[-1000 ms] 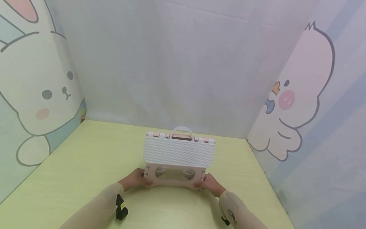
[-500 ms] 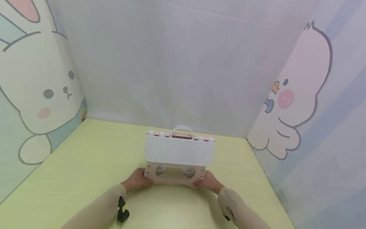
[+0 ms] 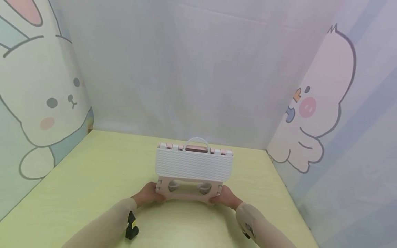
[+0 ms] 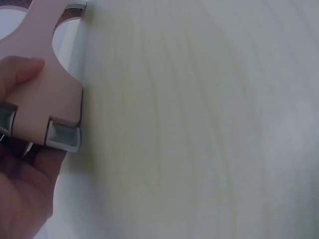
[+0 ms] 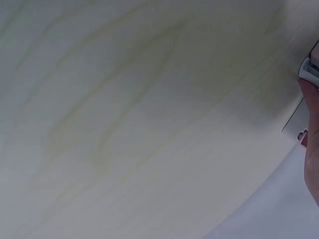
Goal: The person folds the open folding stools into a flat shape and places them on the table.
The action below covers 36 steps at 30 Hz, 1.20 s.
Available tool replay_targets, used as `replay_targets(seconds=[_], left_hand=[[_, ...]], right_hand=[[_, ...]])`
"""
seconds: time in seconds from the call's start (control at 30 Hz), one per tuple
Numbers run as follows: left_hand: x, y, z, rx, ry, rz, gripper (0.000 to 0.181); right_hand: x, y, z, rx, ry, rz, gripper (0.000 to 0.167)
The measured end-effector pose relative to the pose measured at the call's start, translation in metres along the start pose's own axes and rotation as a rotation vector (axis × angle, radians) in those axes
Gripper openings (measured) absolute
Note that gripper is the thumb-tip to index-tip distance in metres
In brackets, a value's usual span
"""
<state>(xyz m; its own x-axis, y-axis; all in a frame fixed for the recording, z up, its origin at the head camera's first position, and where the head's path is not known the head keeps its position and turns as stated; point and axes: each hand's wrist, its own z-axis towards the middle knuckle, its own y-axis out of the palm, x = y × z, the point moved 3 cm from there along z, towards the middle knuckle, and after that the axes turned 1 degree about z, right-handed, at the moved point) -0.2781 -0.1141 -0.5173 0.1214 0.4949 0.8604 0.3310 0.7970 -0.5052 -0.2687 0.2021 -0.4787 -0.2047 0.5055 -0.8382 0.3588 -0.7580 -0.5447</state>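
A folding step stool (image 3: 194,166) stands in the middle of the head view, its white ribbed panel facing me. A white loop handle (image 3: 198,139) rises from its upper edge. Below the panel shows a pale pink leg section (image 3: 190,197) with cut-out openings. My left hand (image 3: 148,194) grips the left end of this pink part. In the left wrist view its thumb (image 4: 22,72) lies over the pink face, fingers behind. On the opposite end my right hand (image 3: 227,198) holds the stool. Only a strip of that hand (image 5: 312,149) shows at the right wrist view's edge.
The stool is on a pale yellow table (image 3: 102,172). A plain hanging drape (image 3: 186,69) closes off the back. Printed drapes flank the table, with a rabbit (image 3: 52,79) at left and a duck (image 3: 322,82) at right.
The stool and both hands keep nearly the same place, both ends still held. The printed drape at the right has shifted slightly left in the head view.
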Motion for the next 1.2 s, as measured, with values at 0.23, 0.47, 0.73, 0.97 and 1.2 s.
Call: replay_targets(seconds=[0.23, 0.47, 0.73, 0.97, 1.2], left_hand=[[-0.002, 0.000, 0.001, -0.005, -0.023, -0.009, 0.037], [-0.001, 0.000, 0.001, -0.002, -0.034, 0.007, 0.040], [-0.003, 0.003, 0.001, 0.020, -0.074, -0.003, 0.030], [-0.005, 0.006, 0.003, 0.024, -0.053, -0.004, 0.034], [-0.006, 0.004, 0.001, 0.034, -0.070, -0.020, 0.035]], right_hand=[[0.026, 0.002, 0.009, 0.007, 0.012, -0.023, 0.061], [0.026, 0.001, 0.009, -0.004, 0.018, -0.011, 0.064], [0.024, 0.001, 0.009, 0.010, 0.006, -0.014, 0.059], [0.026, 0.000, 0.007, 0.006, 0.044, -0.005, 0.062], [0.025, 0.003, 0.009, -0.005, 0.078, 0.014, 0.061]])
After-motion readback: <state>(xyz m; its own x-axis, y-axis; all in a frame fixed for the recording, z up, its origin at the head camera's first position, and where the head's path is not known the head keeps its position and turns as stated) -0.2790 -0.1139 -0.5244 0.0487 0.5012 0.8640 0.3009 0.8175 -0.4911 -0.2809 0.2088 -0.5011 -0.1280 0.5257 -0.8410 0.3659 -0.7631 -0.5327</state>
